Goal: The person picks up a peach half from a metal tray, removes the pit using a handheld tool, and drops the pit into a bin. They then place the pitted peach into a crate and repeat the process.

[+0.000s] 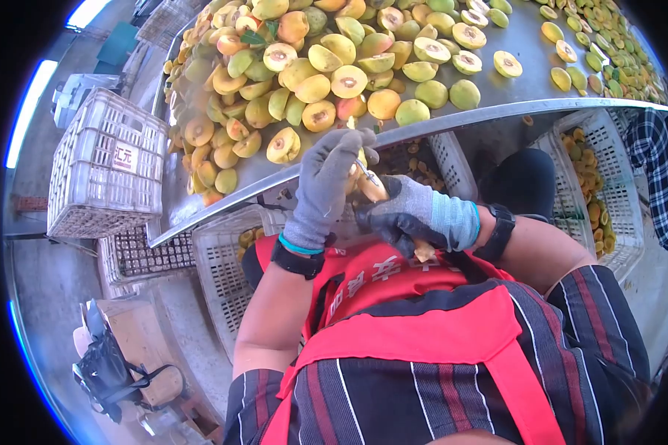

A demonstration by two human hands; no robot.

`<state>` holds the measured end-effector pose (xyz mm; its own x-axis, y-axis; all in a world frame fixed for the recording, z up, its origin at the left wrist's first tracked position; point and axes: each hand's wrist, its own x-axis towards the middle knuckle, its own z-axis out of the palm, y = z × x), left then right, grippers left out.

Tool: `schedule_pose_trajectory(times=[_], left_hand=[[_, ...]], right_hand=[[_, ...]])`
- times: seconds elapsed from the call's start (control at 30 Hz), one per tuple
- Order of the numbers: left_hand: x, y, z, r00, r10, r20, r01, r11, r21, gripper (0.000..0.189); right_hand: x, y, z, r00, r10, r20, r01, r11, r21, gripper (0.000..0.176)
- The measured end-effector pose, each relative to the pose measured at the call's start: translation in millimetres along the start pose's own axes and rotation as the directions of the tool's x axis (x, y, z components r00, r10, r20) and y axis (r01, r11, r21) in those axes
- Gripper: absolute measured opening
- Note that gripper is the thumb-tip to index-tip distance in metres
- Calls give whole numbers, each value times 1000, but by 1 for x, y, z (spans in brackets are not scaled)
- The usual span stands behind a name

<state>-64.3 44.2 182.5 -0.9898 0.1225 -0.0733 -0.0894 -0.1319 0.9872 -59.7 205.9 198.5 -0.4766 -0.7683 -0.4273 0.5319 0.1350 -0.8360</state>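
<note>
My left hand (326,182), in a grey glove, is raised just off the near table edge. Its fingers are closed on a yellow-green peach piece (361,154), mostly covered by the glove. Close beside it, my right hand (417,211), also gloved, is wrapped round a small hand tool with a shiny metal tip (369,175). The metal meets the fruit at my left fingers; its exact shape is hard to make out. A pale tan piece (424,251) shows below my right fist, perhaps the handle's end. Ahead lies a heap of peaches (312,89), many halved with brown centres.
The metal table (497,111) has a raised rim. Below it stand white plastic crates (226,274) with fruit inside. Another white crate (107,163) is at the left, above a dark bag (104,363) on cardboard. A co-worker's checked sleeve (652,174) shows at the right.
</note>
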Motion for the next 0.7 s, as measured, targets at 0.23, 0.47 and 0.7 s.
schedule_pose_trajectory(times=[0.23,0.47,0.7], left_hand=[[-7,-5,-8,851,353,-388,-373,928,27,40],[-35,-1,-16,990,-55,-130,-38,786,-617,50],[-31,-23,-31,987,-8,159,120,695,-709,66]], right_hand=[[29,22,4,697,-498,-516,398,867,-298,34],[24,9,-18,822,-395,-409,415,909,-44,30],[13,4,-8,882,-422,-211,428,903,-15,27]])
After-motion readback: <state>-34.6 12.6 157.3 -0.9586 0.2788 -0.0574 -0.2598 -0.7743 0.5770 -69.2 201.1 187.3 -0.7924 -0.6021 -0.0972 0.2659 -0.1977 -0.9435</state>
